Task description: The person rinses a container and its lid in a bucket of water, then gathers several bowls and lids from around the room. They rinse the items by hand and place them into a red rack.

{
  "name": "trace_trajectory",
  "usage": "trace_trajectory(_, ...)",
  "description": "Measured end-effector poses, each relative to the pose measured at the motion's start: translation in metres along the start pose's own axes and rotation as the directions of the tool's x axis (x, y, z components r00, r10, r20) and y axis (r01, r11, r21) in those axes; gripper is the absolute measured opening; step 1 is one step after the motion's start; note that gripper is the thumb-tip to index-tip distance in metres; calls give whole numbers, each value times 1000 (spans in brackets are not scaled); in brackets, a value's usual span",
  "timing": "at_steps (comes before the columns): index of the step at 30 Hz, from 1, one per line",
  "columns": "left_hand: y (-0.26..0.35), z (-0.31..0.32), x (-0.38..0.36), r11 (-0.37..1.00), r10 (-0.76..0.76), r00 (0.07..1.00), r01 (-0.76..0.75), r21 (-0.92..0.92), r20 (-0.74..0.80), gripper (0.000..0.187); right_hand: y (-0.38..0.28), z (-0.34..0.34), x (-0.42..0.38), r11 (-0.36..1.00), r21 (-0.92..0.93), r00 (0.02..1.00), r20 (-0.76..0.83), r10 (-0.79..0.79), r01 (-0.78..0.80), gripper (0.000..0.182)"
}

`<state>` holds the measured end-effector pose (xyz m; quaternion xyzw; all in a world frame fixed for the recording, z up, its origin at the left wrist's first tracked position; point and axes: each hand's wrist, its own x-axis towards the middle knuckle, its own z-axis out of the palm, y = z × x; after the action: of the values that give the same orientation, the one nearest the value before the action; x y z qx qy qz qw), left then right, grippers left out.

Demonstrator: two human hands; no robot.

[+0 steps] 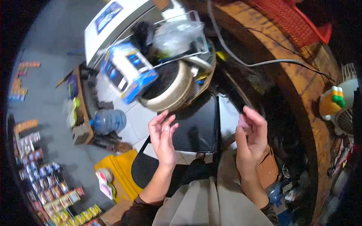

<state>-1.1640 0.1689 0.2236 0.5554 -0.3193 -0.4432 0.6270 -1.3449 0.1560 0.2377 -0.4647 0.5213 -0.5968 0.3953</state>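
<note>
My left hand (163, 139) is raised in front of me, fingers apart and slightly bent, with nothing in it. Opposite it, my right hand (252, 135) is also empty, its thumb apart from the curled fingers. Below and between the two hands is the black padded seat of a chair (192, 130). Just beyond my left fingertips curves the cream rim of a round tub or basket (169, 96), dark inside. A blue and white printed box (128, 71) leans by that rim, blurred. Neither hand touches any of these.
Behind the box, a white wire basket (194, 19) holds a clear plastic bag (179, 35). A blue water jug (110, 121) lies at left. A grey cable (264, 64) crosses the curved wooden edge (301, 86) at right. Several small packets (45, 184) hang or lie at lower left.
</note>
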Motion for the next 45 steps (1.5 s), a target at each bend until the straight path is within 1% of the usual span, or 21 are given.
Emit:
trace_trajectory(2, 3, -28, -25, 999, 13, 995, -17, -41, -102, 32, -3, 9, -28, 998, 32, 995, 78, 58, -60, 31)
trace_trajectory(4, 9, -50, -46, 998, 25, 980, -35, -48, -197, 32, -6, 22, -51, 970, 90, 956, 216, 201, -224, 32)
trace_trajectory(9, 26, -126, -83, 987, 74, 898, -129, -100, -433, 33, -18, 82, -98, 918, 105, 851, 427, 305, -382, 36)
trace_trajectory(12, 36, -180, -105, 979, 82, 818, -172, -106, -569, 29, -22, 126, -125, 928, 2, 745, 597, 298, -372, 38)
trace_trajectory(18, 40, -305, -172, 959, 31, 595, -245, -145, -803, 30, -26, 225, -193, 847, -166, 389, 832, 395, -504, 36)
trace_trajectory(20, 41, -350, -197, 950, -139, 513, -173, -261, -847, 31, -28, 258, -225, 818, -239, 261, 869, 421, -523, 35)
trace_trajectory(23, 40, -415, -237, 908, -237, 438, -218, -358, -867, 32, -25, 308, -277, 836, -369, 87, 895, 437, -406, 34)
trace_trajectory(26, 39, -476, -265, 860, -292, 371, -302, -412, -882, 31, -23, 355, -328, 884, -428, -107, 904, 415, -186, 31)
trace_trajectory(27, 34, -498, -272, 919, -292, 310, -170, -355, -905, 29, -18, 370, -346, 881, -441, -140, 896, 421, -172, 30)
trace_trajectory(28, 25, -520, -279, 953, -287, 249, -26, -303, -925, 27, -10, 388, -361, 888, -434, -163, 897, 411, -153, 30)
trace_trajectory(29, 6, -543, -289, 951, -286, 231, -48, -304, -930, 27, -1, 405, -376, 879, -446, -181, 890, 418, -169, 30)
trace_trajectory(30, -21, -567, -299, 985, -170, 242, 82, -154, -955, 25, 8, 422, -389, 868, -460, -198, 883, 425, -188, 30)
trace_trajectory(31, -39, -587, -305, 978, -56, 271, 210, 3, -961, 23, 16, 442, -401, 889, -443, -208, 886, 414, -117, 28)
trace_trajectory(32, -45, -605, -306, 980, -53, 259, 197, -1, -964, 23, 20, 463, -415, 894, -436, -217, 887, 408, -103, 28)
trace_trajectory(34, -56, -639, -301, 949, 80, 303, 269, 166, -950, 21, 30, 506, -440, 813, -563, -248, 817, 520, -148, 26)
trace_trajectory(38, -71, -703, -269, 938, 173, 321, 233, 255, -931, 23, 67, 577, -489, 793, -601, -272, 783, 559, -98, 25)
trace_trajectory(40, -65, -728, -244, 858, 226, 366, 364, 363, -903, 24, 84, 607, -511, 809, -588, -282, 779, 560, -20, 27)
trace_trajectory(42, -55, -750, -213, 846, 210, 355, 402, 351, -911, 25, 106, 636, -534, 862, -506, -297, 817, 493, 39, 26)
trace_trajectory(43, -55, -759, -200, 829, 191, 351, 441, 342, -917, 25, 116, 652, -545, 899, -418, -277, 856, 437, 128, 25)
trace_trajectory(44, -54, -765, -189, 836, 184, 317, 447, 318, -930, 25, 126, 664, -557, 941, -316, -221, 915, 336, 121, 20)
trace_trajectory(45, -54, -777, -177, 780, 191, 326, 522, 345, -926, 26, 129, 678, -566, 953, -225, -234, 934, 270, 203, 20)
